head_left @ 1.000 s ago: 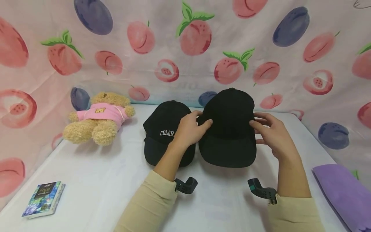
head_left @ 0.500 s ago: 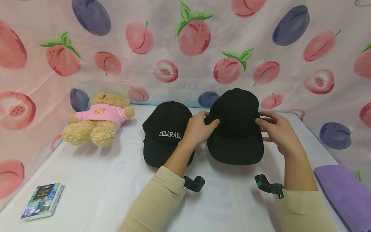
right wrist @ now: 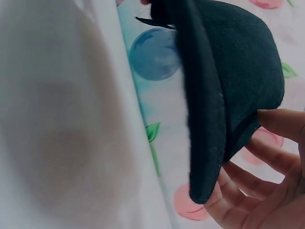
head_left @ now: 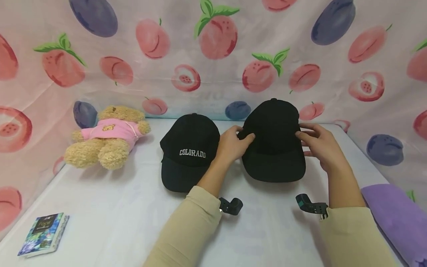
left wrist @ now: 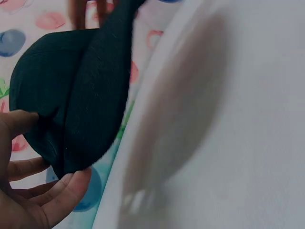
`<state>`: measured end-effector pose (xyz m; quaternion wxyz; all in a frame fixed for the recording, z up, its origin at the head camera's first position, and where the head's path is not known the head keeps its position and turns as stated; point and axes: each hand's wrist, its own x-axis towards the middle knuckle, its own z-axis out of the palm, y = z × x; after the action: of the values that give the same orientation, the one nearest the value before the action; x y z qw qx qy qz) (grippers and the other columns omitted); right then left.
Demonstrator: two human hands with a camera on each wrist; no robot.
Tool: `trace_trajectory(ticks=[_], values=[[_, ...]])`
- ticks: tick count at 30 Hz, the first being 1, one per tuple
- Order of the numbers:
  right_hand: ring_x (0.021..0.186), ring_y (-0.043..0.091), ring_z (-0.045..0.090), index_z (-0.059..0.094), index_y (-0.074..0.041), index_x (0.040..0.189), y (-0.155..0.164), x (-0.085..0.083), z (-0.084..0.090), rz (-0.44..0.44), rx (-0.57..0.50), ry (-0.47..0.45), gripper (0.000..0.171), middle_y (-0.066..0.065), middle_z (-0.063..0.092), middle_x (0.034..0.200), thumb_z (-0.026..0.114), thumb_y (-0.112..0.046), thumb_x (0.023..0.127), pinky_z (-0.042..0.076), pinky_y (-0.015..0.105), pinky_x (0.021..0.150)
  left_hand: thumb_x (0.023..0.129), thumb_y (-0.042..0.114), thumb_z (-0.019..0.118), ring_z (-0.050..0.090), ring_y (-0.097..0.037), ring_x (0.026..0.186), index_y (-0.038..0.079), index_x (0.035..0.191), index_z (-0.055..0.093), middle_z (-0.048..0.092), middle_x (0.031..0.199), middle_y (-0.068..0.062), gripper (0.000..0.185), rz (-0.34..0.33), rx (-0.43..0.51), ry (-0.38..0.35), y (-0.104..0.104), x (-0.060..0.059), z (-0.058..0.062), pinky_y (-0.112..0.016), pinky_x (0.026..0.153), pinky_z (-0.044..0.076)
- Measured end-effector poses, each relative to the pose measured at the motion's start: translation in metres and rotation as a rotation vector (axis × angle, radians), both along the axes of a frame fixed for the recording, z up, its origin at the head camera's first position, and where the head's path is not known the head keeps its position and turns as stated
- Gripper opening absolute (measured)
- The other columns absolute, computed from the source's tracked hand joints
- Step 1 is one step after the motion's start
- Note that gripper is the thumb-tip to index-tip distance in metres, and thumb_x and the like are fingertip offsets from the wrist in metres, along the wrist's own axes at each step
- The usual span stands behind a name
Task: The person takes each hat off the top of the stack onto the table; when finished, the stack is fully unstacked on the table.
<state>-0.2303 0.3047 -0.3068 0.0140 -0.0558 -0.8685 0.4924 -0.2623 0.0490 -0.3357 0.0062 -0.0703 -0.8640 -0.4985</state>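
A plain black cap (head_left: pixel 273 141) is held above the white table (head_left: pixel 116 207) by its sides, pinched by the left hand (head_left: pixel 231 144) and the right hand (head_left: pixel 320 146). A second cap lettered COLORADO (head_left: pixel 188 152) is seen lying just beside it, to the left.

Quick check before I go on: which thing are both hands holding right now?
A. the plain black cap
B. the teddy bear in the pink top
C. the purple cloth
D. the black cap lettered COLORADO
A: the left hand and the right hand grip opposite sides of the plain black cap, while the COLORADO cap lies beside it on the table.
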Motion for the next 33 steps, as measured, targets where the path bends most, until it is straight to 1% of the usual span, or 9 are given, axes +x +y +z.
trace_trajectory(ticks=[8,15,17,22,25,27,29,32,33], values=[[0.137,0.049,0.048,0.02,-0.01,0.166,0.006,0.0,-0.012,-0.059,0.001,-0.022,0.071,0.03,0.035,0.162,0.047,-0.041,0.108,0.052,0.012,0.07,0.1,0.043,0.065,0.06,-0.033,0.13,0.01,0.14,0.06,0.064,0.14,-0.012,0.053,-0.018,-0.008,-0.069,0.014,-0.007,-0.007,-0.049,0.106,0.05],[0.138,0.048,0.048,0.024,-0.014,0.165,0.008,-0.003,-0.017,-0.072,-0.036,0.001,0.066,0.029,0.038,0.161,0.048,-0.037,0.108,0.05,0.011,0.071,0.099,0.043,0.066,0.059,-0.033,0.132,0.011,0.14,0.061,0.064,0.14,-0.014,0.052,0.004,0.018,-0.118,0.018,-0.01,-0.012,-0.055,0.118,0.038],[0.138,0.047,0.048,0.025,-0.016,0.165,0.008,-0.003,-0.018,-0.084,-0.032,0.002,0.066,0.027,0.039,0.161,0.048,-0.038,0.108,0.049,0.013,0.073,0.099,0.043,0.066,0.059,-0.032,0.131,0.012,0.14,0.061,0.063,0.14,-0.014,0.053,0.002,0.02,-0.132,0.02,-0.011,-0.013,-0.054,0.117,0.041],[0.138,0.046,0.048,0.026,-0.017,0.165,0.01,-0.003,-0.023,-0.112,-0.013,-0.009,0.065,0.026,0.039,0.161,0.047,-0.039,0.108,0.048,0.015,0.075,0.099,0.045,0.065,0.062,-0.031,0.126,0.012,0.142,0.059,0.063,0.14,-0.014,0.054,-0.017,0.013,-0.16,0.025,-0.013,-0.016,-0.045,0.102,0.054],[0.137,0.046,0.048,0.026,-0.016,0.165,0.012,-0.003,-0.026,-0.111,-0.012,-0.015,0.065,0.027,0.039,0.161,0.047,-0.039,0.108,0.048,0.018,0.079,0.099,0.045,0.066,0.062,-0.03,0.125,0.013,0.141,0.06,0.063,0.14,-0.013,0.054,-0.011,0.007,-0.172,0.028,-0.014,-0.017,-0.043,0.099,0.055],[0.137,0.045,0.047,0.026,-0.016,0.165,0.012,-0.003,-0.028,-0.109,-0.011,-0.016,0.065,0.027,0.038,0.161,0.047,-0.038,0.108,0.049,0.021,0.081,0.099,0.044,0.066,0.068,-0.03,0.115,0.013,0.142,0.059,0.063,0.14,-0.014,0.053,-0.012,0.014,-0.185,0.029,-0.014,-0.018,-0.042,0.092,0.058],[0.137,0.045,0.047,0.026,-0.015,0.165,0.012,-0.004,-0.029,-0.111,-0.009,-0.015,0.065,0.028,0.038,0.161,0.046,-0.038,0.108,0.049,0.023,0.083,0.099,0.043,0.066,0.073,-0.029,0.098,0.012,0.143,0.058,0.063,0.139,-0.015,0.053,-0.017,0.022,-0.194,0.03,-0.015,-0.019,-0.039,0.081,0.06],[0.138,0.045,0.047,0.026,-0.015,0.165,0.012,-0.007,-0.031,-0.119,-0.007,-0.013,0.064,0.028,0.038,0.161,0.046,-0.037,0.108,0.049,0.024,0.082,0.1,0.041,0.066,0.073,-0.027,0.074,0.012,0.144,0.057,0.063,0.139,-0.017,0.054,-0.03,0.033,-0.204,0.03,-0.016,-0.02,-0.033,0.065,0.058],[0.138,0.045,0.047,0.026,-0.015,0.165,0.012,-0.008,-0.032,-0.121,-0.008,-0.012,0.064,0.028,0.038,0.161,0.046,-0.036,0.108,0.049,0.023,0.082,0.1,0.041,0.066,0.072,-0.026,0.072,0.012,0.144,0.057,0.062,0.139,-0.017,0.054,-0.033,0.028,-0.202,0.03,-0.016,-0.02,-0.032,0.064,0.057]])
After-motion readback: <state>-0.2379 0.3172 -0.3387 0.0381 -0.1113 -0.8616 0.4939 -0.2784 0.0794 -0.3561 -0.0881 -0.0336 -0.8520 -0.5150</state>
